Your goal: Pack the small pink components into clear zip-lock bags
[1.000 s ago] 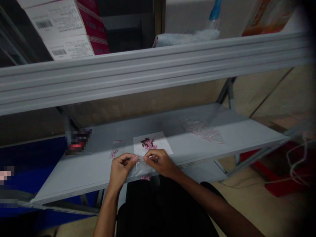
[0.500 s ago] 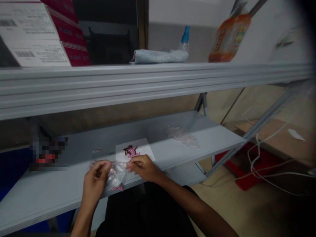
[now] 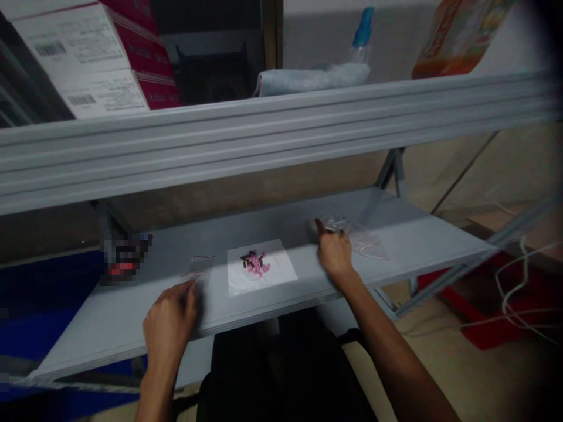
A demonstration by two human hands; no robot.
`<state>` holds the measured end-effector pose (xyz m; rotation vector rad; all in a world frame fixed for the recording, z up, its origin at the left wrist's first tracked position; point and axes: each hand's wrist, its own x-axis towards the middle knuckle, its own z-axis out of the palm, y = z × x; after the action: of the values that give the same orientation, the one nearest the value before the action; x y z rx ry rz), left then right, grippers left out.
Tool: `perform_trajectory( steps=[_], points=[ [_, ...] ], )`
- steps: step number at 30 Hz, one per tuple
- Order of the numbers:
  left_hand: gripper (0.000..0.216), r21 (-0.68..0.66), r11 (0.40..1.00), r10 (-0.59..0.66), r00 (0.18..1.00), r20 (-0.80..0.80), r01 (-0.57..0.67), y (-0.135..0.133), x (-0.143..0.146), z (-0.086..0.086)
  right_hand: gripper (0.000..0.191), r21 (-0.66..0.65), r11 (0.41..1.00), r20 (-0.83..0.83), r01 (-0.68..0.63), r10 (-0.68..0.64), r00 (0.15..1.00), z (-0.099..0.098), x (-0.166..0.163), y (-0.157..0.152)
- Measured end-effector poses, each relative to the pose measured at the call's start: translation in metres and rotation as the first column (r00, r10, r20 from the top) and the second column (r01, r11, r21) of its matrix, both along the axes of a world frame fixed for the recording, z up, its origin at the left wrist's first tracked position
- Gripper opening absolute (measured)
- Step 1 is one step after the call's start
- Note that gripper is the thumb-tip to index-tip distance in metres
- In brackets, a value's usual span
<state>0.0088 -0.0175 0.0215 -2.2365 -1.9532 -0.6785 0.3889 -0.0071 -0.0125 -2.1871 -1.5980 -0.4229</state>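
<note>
My left hand (image 3: 169, 321) rests on the grey shelf (image 3: 396, 246) with fingers curled, touching small filled clear bags (image 3: 199, 268) at its fingertips. My right hand (image 3: 333, 252) reaches to the right, fingers on a loose pile of empty clear bags (image 3: 363, 237). Between the hands lies a white sheet (image 3: 272, 275) with a small heap of pink and dark pieces (image 3: 254, 262) on it.
A grey upper shelf rail (image 3: 281, 135) crosses the view overhead. On it stand a white and red carton (image 3: 97, 55), a folded cloth (image 3: 299, 79), a spray bottle (image 3: 360, 38) and an orange packet (image 3: 457, 35). White cables (image 3: 519, 281) lie on the floor at right.
Both hands held one small bag together in front of the sheet. Now they have parted: the left has moved left with the bag, the right has reached to the empty bags.
</note>
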Motion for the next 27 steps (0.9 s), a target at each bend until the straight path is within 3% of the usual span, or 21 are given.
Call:
perform_trajectory(
  steps=[2, 4, 6, 8, 10, 12, 13, 15, 17, 21, 22, 27],
  points=[
    [0.038, -0.022, 0.997, -0.076, 0.997, -0.02, 0.075, 0.001, -0.002, -0.001, 0.056, -0.015, 1.0, -0.01, 0.01, -0.011, 1.0, -0.001, 0.0, 0.001],
    [0.037, 0.044, 0.989, -0.144, 0.99, 0.002, 0.144, 0.002, -0.003, -0.002, 0.045, 0.039, 0.999, -0.034, -0.023, 0.024, 0.999, 0.005, -0.003, 0.001],
    [0.034, 0.149, 0.967, -0.217, 0.975, 0.049, 0.207, 0.002, 0.0, 0.001, 0.034, 0.145, 0.982, -0.072, -0.124, 0.135, 0.988, 0.016, -0.01, -0.005],
    [0.031, 0.242, 0.924, -0.331, 0.937, 0.112, 0.297, -0.004, 0.012, 0.008, 0.027, 0.274, 0.915, -0.124, -0.295, 0.338, 0.933, 0.03, -0.026, -0.016],
    [0.035, 0.293, 0.864, -0.472, 0.86, 0.192, 0.409, -0.015, 0.03, 0.016, 0.024, 0.378, 0.786, -0.209, -0.489, 0.587, 0.782, 0.042, -0.053, -0.034],
    [0.055, 0.276, 0.814, -0.576, 0.774, 0.265, 0.511, -0.028, 0.049, 0.022, 0.02, 0.418, 0.637, -0.295, -0.647, 0.769, 0.567, 0.049, -0.086, -0.051],
    [0.056, 0.264, 0.791, -0.611, 0.729, 0.309, 0.551, -0.033, 0.056, 0.024, 0.019, 0.421, 0.571, -0.345, -0.705, 0.82, 0.458, 0.05, -0.101, -0.058],
    [0.043, 0.233, 0.78, -0.62, 0.666, 0.415, 0.581, -0.04, 0.062, 0.024, 0.017, 0.453, 0.506, -0.406, -0.734, 0.85, 0.336, 0.049, -0.125, -0.065],
    [0.029, 0.191, 0.827, -0.542, 0.657, 0.524, 0.529, -0.039, 0.058, 0.021, 0.014, 0.472, 0.546, -0.447, -0.693, 0.825, 0.346, 0.043, -0.131, -0.061],
    [0.029, 0.04, 0.919, -0.292, 0.61, 0.736, 0.392, -0.021, 0.042, 0.007, 0.012, 0.458, 0.741, -0.506, -0.491, 0.671, 0.542, 0.025, -0.102, -0.032],
    [0.03, 0.006, 0.92, -0.25, 0.574, 0.78, 0.393, -0.016, 0.04, 0.003, 0.013, 0.421, 0.756, -0.496, -0.501, 0.654, 0.57, 0.02, -0.093, -0.024],
    [0.038, -0.014, 0.88, -0.182, 0.367, 0.912, 0.474, 0.0, 0.049, -0.018, 0.026, 0.237, 0.697, -0.336, -0.677, 0.712, 0.616, -0.01, -0.072, 0.0]
  ],
)
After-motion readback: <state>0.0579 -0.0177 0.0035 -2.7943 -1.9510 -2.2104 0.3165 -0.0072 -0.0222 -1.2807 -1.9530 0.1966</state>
